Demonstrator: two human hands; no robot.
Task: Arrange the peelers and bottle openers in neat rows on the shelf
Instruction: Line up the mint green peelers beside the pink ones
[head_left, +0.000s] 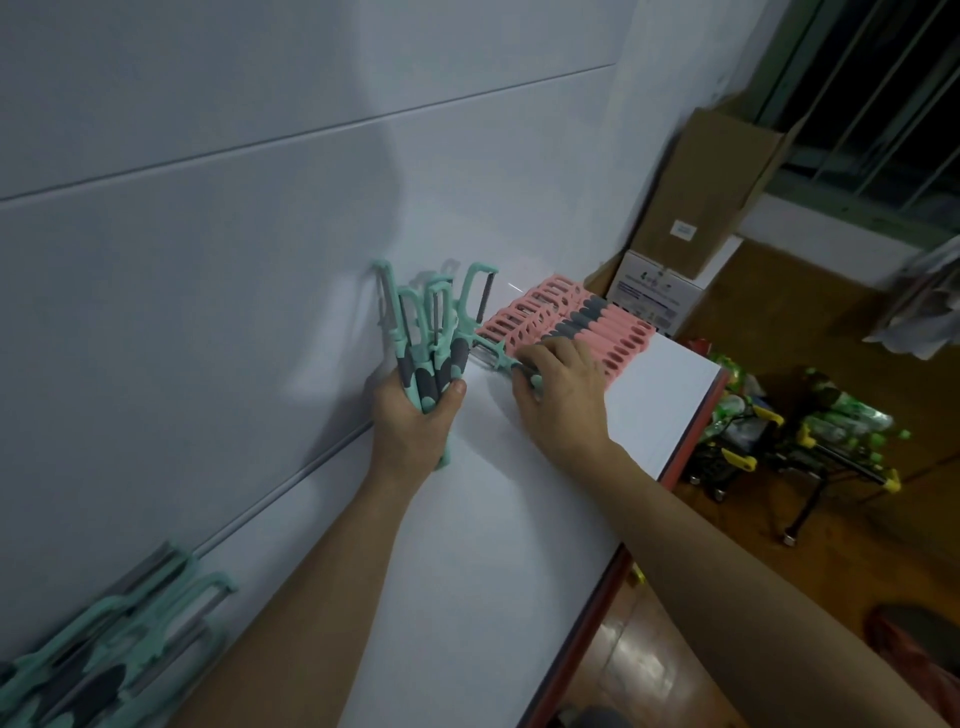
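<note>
My left hand (415, 415) grips a bunch of several teal peelers (431, 322) by their grey-and-teal handles, blades pointing up against the white wall. My right hand (561, 395) holds one teal peeler (496, 356) lying flat on the white shelf (649, 395), its head pointing left, right beside a neat row of pink peelers (571, 317) with grey grips. More teal peelers (119, 639) lie in a pile on the shelf at the lower left.
Cardboard boxes (696, 197) and a white carton (649, 291) stand at the shelf's far end. The shelf's red front edge (696, 421) runs on the right. Below on the brown floor is a wheeled cart (789, 441) with green packages.
</note>
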